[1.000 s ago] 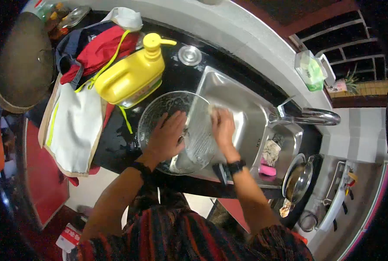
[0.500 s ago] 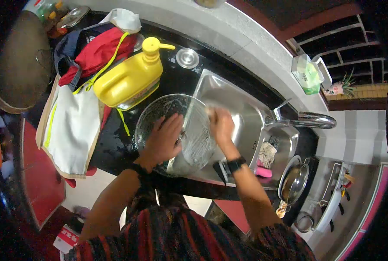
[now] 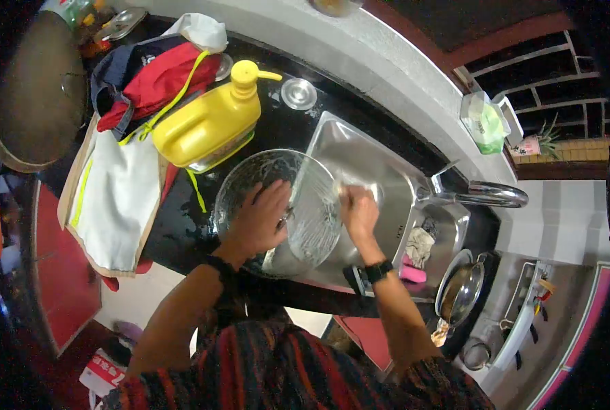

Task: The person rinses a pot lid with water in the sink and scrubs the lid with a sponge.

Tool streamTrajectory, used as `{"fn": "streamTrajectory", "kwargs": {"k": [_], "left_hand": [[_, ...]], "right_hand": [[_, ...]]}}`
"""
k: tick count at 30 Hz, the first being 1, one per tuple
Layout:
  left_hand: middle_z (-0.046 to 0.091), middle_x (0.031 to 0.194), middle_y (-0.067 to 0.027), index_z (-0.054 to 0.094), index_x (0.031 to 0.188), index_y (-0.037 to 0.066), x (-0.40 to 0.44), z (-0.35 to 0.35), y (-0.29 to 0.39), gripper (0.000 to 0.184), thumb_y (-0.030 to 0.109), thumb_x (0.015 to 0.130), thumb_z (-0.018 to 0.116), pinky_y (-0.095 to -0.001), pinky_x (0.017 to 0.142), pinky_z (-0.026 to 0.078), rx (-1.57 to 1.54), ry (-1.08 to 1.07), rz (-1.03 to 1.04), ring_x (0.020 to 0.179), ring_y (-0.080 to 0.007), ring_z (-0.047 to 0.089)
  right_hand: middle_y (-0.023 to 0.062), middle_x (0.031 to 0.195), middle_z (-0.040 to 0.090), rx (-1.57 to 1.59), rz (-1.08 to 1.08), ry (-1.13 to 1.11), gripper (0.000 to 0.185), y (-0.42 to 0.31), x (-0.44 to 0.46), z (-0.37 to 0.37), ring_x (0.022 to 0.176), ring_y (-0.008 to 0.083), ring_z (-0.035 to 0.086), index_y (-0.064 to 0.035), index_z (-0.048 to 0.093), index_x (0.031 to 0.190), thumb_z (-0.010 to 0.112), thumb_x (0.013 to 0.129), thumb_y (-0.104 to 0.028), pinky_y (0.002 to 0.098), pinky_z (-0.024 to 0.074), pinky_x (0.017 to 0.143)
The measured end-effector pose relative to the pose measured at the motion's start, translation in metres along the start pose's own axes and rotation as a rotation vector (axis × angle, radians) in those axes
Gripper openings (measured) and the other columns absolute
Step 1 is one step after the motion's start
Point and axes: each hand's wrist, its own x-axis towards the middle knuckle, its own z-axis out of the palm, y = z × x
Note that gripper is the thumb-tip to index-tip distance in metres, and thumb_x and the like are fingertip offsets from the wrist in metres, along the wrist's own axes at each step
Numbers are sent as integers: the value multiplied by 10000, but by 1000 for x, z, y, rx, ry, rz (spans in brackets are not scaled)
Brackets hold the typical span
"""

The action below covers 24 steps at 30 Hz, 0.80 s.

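A round clear glass lid (image 3: 312,225), streaked with whitish suds, lies across the counter and the near edge of the sink basin (image 3: 380,160). My left hand (image 3: 260,219) rests flat on it with the fingers spread; part of the lid's knob (image 3: 286,214) shows beside the thumb. At the lid's right rim, my right hand (image 3: 360,212) is closed with its fingers pinched together. A small pale piece (image 3: 338,188) peeks out at those fingertips, too little of it showing to name.
Left of the lid stands a yellow pump jug (image 3: 209,126), by a red and white apron (image 3: 124,198). A small metal lid (image 3: 299,93) lies behind. To the right are the faucet (image 3: 486,193), a cloth (image 3: 420,246), a pink item (image 3: 412,271) and a steel pan (image 3: 463,294).
My right hand has slid a little to the right and down along the lid's rim. My left hand stays on the lid; the whole view has shifted slightly.
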Motion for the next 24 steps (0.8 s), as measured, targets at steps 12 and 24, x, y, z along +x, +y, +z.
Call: {"fn": "streamTrajectory", "kwargs": {"k": [12,24], "left_hand": [[398,1469,-146,462,1333,-14,-3,9,-1,699,269,720,645,-479,1154,219,33,2,4,1405,-267,310],[417,1448,-145,437,1359,-13,-2,13,-1,710,263,733,629,-490,1143,226,91,0,2,1387,-271,338]], "right_hand": [[143,883,553,315,-275,-54,192,-63,-119,2,818,348,537,-68,595,998,585,809,-105,456,440,695],[203,975,558,102,-79,183,230,-43,-73,27,888,401,542,-11,559,1001,612,779,-33,473,449,769]]}}
